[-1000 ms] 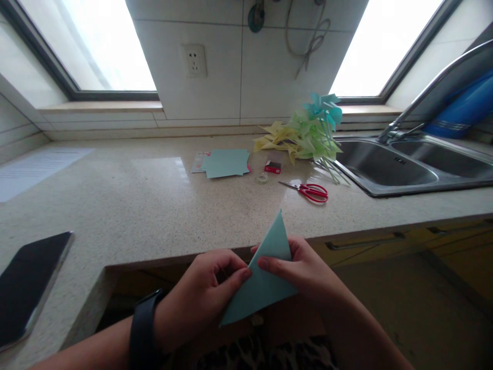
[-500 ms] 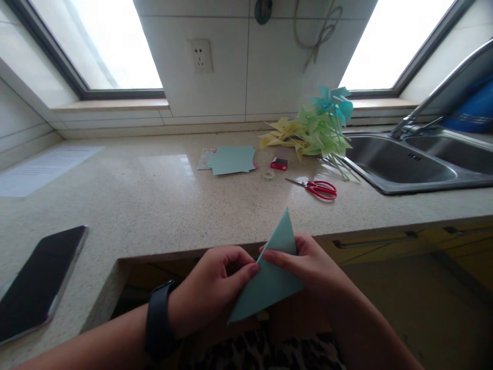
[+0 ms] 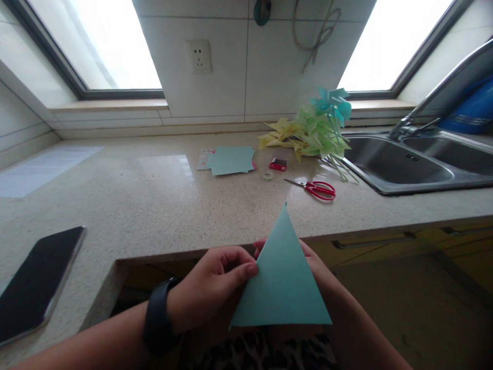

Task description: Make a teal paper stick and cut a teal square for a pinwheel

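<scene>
A light blue-green sheet of paper (image 3: 283,288), folded into a triangle, is held above the counter's front edge with one corner pointing up and away. My left hand (image 3: 223,275) pinches its left folded edge between thumb and fingers. Behind the paper is my right hand (image 3: 314,259), mostly covered by it. A few of its fingertips show at the left edge near my left thumb, so it holds the paper from behind; its thumb is hidden. Beyond the paper, red-handled scissors (image 3: 321,190) lie on the counter.
Farther back lie a stack of blue-green paper squares (image 3: 232,160), a small red box (image 3: 278,164) and a tape roll (image 3: 267,176). Paper pinwheels (image 3: 316,128) are heaped beside the steel sink (image 3: 400,159). At left are a dark tablet (image 3: 40,282) and a printed sheet (image 3: 46,169).
My right thumb, earlier on the front of the paper, is now hidden behind it. The paper's right part has spread flat, its lower right corner now showing. My left hand keeps its pinch.
</scene>
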### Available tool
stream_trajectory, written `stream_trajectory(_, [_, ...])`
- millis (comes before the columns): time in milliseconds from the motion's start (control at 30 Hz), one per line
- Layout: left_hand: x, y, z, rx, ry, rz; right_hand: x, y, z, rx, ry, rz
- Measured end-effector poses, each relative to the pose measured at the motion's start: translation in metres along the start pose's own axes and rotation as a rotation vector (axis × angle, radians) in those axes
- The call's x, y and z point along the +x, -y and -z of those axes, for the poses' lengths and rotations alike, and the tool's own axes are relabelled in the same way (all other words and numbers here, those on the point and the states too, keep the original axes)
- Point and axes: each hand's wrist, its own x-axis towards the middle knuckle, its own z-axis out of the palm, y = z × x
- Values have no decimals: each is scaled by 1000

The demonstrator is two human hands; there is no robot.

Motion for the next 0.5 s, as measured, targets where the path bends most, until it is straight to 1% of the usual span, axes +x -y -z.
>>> stream_trajectory(100, [3, 7, 0, -79, 4, 9, 0, -6, -7, 0, 33, 6])
stream_trajectory(267, [7, 15, -1, -117, -8, 58, 1, -3, -18, 15, 99, 46])
stream_trajectory(367, [9, 14, 0, -104, 3, 68, 2, -3, -18, -56, 134, 119])
stream_trajectory(500, [6, 6, 1, -46, 7, 79, 2, -6, -12, -173, 92, 238])
